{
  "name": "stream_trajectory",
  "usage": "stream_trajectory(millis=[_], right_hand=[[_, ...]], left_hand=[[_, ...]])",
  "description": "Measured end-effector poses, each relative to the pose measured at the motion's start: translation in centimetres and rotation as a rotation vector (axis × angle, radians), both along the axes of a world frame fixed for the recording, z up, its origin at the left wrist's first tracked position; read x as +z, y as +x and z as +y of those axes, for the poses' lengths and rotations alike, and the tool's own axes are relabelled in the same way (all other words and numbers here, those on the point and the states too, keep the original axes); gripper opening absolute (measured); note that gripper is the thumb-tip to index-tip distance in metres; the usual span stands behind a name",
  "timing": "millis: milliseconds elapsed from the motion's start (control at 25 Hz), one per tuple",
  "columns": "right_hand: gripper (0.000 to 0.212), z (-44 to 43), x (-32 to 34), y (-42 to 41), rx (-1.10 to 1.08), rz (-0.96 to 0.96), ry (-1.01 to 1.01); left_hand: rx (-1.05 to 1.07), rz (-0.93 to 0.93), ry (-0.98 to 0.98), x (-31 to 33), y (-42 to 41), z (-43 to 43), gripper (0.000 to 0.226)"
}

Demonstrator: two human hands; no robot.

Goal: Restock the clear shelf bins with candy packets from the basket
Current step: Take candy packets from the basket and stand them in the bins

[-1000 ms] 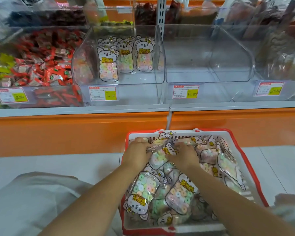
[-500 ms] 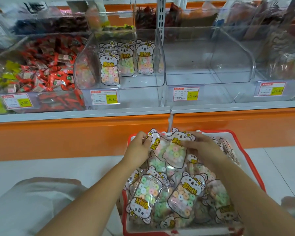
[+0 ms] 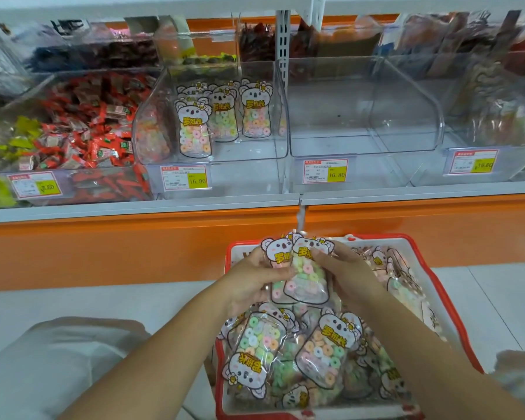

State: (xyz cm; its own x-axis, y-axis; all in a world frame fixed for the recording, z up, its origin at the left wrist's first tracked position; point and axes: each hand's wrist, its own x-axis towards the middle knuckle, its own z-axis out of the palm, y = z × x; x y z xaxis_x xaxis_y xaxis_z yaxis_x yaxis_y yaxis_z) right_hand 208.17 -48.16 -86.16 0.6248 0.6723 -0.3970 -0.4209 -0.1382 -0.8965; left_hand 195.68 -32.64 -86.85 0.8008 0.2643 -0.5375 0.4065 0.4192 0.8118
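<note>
**Two koala packets held above the basket**

Both hands hold a pair of clear, koala-shaped candy packets [image 3: 305, 274] filled with pastel ring sweets. The packets overlap, stand upright and are raised just above the red-rimmed white plastic basket [image 3: 382, 237]. The left hand [image 3: 252, 280] grips their left edge, with its thumb curled over the front. The right hand [image 3: 352, 274] pinches the right edge, its fingertips on the koala head at the top. The basket sits on the pale floor in front of the orange shelf base [image 3: 103, 244]. It is heaped with more of the same koala packets [image 3: 328, 350], lying flat and crosswise.

On the shelf beyond, the clear plastic bin left of centre [image 3: 255, 150] holds a few of these packets [image 3: 194, 128]. They stand upright toward its left and back, and the near right part of its floor is bare. A red-and-yellow price label [image 3: 185, 177] reading 16.80 is fixed below it. Just to its right is another clear bin [image 3: 364, 122] with nothing visible inside. At far left, a bin is piled with small red-wrapped sweets [image 3: 82, 122]. The bins further back and at far right are too blurred to identify.
</note>
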Motion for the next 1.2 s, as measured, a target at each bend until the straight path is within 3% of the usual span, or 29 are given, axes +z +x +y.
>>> stream_trajectory(millis=[160,240,400,480,560,640,680,720,800,840,920,1000,1080,1200], right_hand=[[0.04,0.2,0.4,-0.3,0.145,-0.294,-0.27],[0.045,-0.5,0.9,0.6,0.244,-0.322,-0.464],[0.038,-2.9,1.3,1.5,0.962,-0.592,-0.966],[0.053,-3.4,0.1,0.5,1.075,-0.674,-1.06],[0.043,-3.4,-1.3,-0.6,0.999,-0.844,-1.043],[0.029,-3.3,-1.2,-0.8,0.793,-0.892,-0.94],[0.032,-3.3,-0.8,-0.6,0.723,-0.853,-0.908],[0.048,-3.4,-0.4,-0.4,0.727,-0.823,-0.92],[0.087,-3.5,-0.4,-0.4,0.901,-0.859,-1.059],[0.093,-3.6,-0.7,-0.9,0.966,-0.917,-1.114],[0.09,-3.6,-1.4,-1.8,0.955,-1.029,-1.099],[0.081,-3.4,-2.0,-1.9,0.868,-1.071,-0.974],[0.071,-3.2,-1.2,-1.3,0.718,-0.925,-0.825],[0.059,-3.6,1.9,0.5,0.5,-0.644,-0.545]], left_hand=[[0.028,0.026,0.047,-0.7,0.2,0.4,0.11],[0.068,0.031,0.05,-0.7,0.1,0.5,0.109],[0.074,0.019,-0.009,-0.5,-0.2,0.6,0.122],[0.064,-0.008,-0.015,-0.5,-0.1,0.5,0.129],[0.058,-0.033,-0.012,-0.6,0.0,0.5,0.136],[0.077,-0.038,0.008,-0.6,0.0,0.4,0.13],[0.068,-0.028,0.026,-0.3,-0.1,0.5,0.122],[0.067,-0.028,0.033,-0.3,-0.2,0.6,0.107],[0.087,-0.036,0.067,-0.6,-0.4,0.8,0.068],[0.103,-0.033,0.087,-0.8,-0.4,0.9,0.065],[0.1,-0.028,0.098,-0.7,-0.6,0.8,0.075],[0.105,-0.026,0.146,-0.5,-0.8,0.9,0.069],[0.085,-0.002,0.181,-0.6,-0.9,1.0,0.054],[0.099,-0.005,0.281,-0.7,-1.2,1.2,0.057]])
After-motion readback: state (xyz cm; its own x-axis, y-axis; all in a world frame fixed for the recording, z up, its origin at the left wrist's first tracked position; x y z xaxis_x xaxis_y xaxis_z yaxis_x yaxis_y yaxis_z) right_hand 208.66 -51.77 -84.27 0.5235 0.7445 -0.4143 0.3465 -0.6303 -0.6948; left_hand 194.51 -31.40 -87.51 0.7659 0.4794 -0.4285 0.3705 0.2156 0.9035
